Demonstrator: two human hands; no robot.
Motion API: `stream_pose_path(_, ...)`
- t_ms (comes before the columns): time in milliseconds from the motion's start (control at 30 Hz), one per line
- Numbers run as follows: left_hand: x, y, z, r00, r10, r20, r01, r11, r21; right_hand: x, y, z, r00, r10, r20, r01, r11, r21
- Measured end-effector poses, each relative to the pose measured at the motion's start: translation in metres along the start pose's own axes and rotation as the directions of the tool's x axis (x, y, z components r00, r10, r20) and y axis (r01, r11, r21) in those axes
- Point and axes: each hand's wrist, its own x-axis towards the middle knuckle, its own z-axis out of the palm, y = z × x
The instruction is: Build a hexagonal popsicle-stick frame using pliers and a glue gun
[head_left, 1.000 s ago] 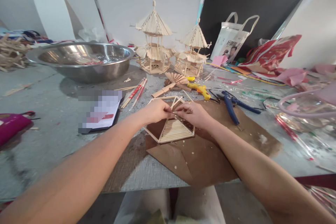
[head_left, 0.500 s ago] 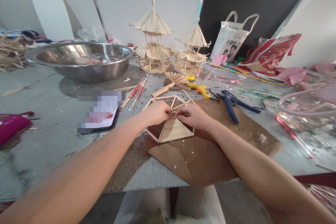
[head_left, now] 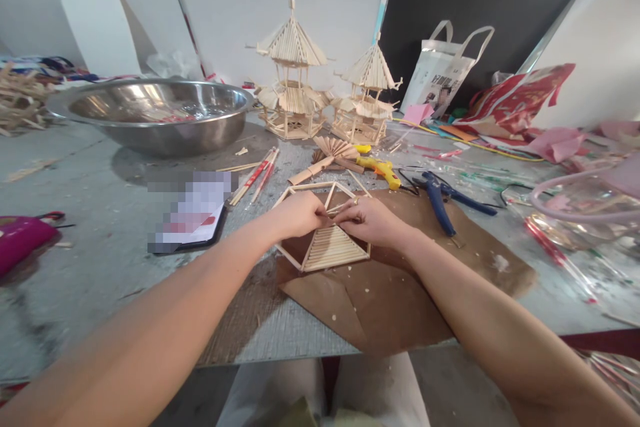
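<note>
Little had changed in the last half second: both hands had stayed close together over the frame [head_left: 289, 258], with only a slight shift in the right fingers. The slats [head_left: 334, 250] lay as before, which suggested fine placing at their narrow end rather than a new stage.

The frame, a many-sided outline of sticks, lay in front of the person, partly over the brown sheet [head_left: 400, 300] on the table [head_left: 100, 213]. Its near section was filled with slats. The left hand [head_left: 299, 213] and right hand [head_left: 375, 220] were pinched inward at the narrow end, fingertips almost meeting. They seemed to grip something small, but whether each held a piece or only pressed on the frame could not be told.

The hands hid the frame's middle and parts of both sides. Glare and clear wrap obscured the contents of the basin [head_left: 180, 137], and the phone [head_left: 200, 213] had a pixelated screen. A magenta thing [head_left: 25, 240] was cut off at the left edge, its kind unclear.
</note>
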Motion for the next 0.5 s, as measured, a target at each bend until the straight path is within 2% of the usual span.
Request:
stream_pose_path(367,-0.0006,-0.0007,0.0006,1.0,0.003,0.029,-0.003,1.0,-0.013,-0.0009,-0.0047,-0.0041,1.0,-0.019,0.017,0.019,1.0,0.003)
stream_pose_path(500,-0.0016,-0.0003,-0.0003,0.998,0.037,0.051,-0.036,0.999,-0.006,-0.0008,-0.005,-0.0042,0.999,-0.044,0.023,0.044,0.999,0.015)
